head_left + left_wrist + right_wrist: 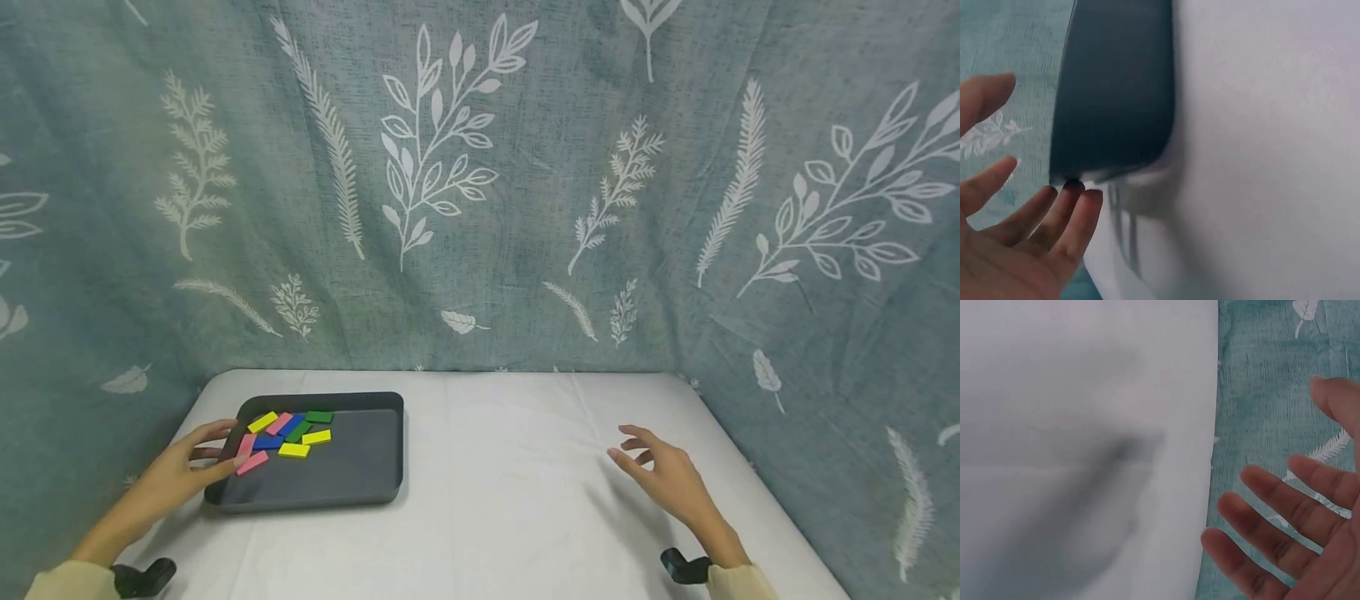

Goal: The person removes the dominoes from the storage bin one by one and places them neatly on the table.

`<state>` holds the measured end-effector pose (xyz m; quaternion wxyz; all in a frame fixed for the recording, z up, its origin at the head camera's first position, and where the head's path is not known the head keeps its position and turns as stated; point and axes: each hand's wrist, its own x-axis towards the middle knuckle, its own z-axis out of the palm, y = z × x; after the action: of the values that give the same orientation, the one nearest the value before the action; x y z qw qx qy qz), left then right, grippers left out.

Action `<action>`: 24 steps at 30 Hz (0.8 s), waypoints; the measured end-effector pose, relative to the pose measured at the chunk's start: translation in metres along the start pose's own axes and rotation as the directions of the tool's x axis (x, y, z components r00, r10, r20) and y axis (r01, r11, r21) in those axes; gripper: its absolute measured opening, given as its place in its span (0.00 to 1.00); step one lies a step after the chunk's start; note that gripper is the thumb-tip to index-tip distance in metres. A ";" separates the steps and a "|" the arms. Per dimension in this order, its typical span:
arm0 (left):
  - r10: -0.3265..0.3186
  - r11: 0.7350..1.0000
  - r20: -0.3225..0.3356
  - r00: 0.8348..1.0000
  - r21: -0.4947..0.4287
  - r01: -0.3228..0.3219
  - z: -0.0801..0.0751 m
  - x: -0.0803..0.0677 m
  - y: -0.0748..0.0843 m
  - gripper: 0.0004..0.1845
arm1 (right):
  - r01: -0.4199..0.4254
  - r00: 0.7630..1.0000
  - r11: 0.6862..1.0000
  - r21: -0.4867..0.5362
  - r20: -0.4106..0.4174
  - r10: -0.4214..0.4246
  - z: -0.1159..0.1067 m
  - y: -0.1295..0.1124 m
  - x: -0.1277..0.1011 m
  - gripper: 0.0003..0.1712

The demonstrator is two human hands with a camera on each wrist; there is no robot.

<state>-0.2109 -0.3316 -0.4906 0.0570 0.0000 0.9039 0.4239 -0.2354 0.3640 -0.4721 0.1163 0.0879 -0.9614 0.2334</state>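
Note:
A dark grey rectangular tray [352, 475] sits on the left part of the white-covered table. Flat blocks lie in its left half: several pink, yellow, blue and green ones, such as a yellow block [294, 451] and a pink block [252, 463]. My left hand [176, 467] is at the tray's left end, thumb and fingers spread apart. In the left wrist view, fingertips [1092, 199] meet the edge of the tray [1113, 94]; whether they press on it is unclear. Above the right side of the table, my right hand [667, 479] hovers with loosely bent fingers, holding nothing.
White cloth [510, 483] covers the table, with the right hand's shadow on it. A green-blue curtain [480, 317] with white leaf patterns hangs behind and along both sides. Black wrist straps [686, 568] sit near both sleeves.

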 end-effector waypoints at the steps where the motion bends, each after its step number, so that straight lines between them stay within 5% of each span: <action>1: -0.010 1.000 0.012 1.000 -0.012 0.010 0.000 0.001 -0.002 0.49 | 0.001 1.000 1.000 0.012 0.004 -0.001 0.003 -0.001 0.001 0.35; 15: -0.099 0.992 0.129 0.987 -0.062 0.108 -0.004 0.006 -0.025 0.49 | 0.030 0.996 0.990 0.135 0.077 -0.041 0.036 -0.018 0.016 0.33; 24: -0.006 0.994 0.173 0.985 -0.105 0.025 -0.014 0.003 -0.035 0.44 | 0.031 0.990 0.979 0.200 0.129 -0.057 0.051 -0.030 0.025 0.32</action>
<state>-0.2139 -0.3642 -0.5090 0.1381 0.0265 0.8717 0.4694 -0.2619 0.3111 -0.4963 0.0472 0.1357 -0.9369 0.3187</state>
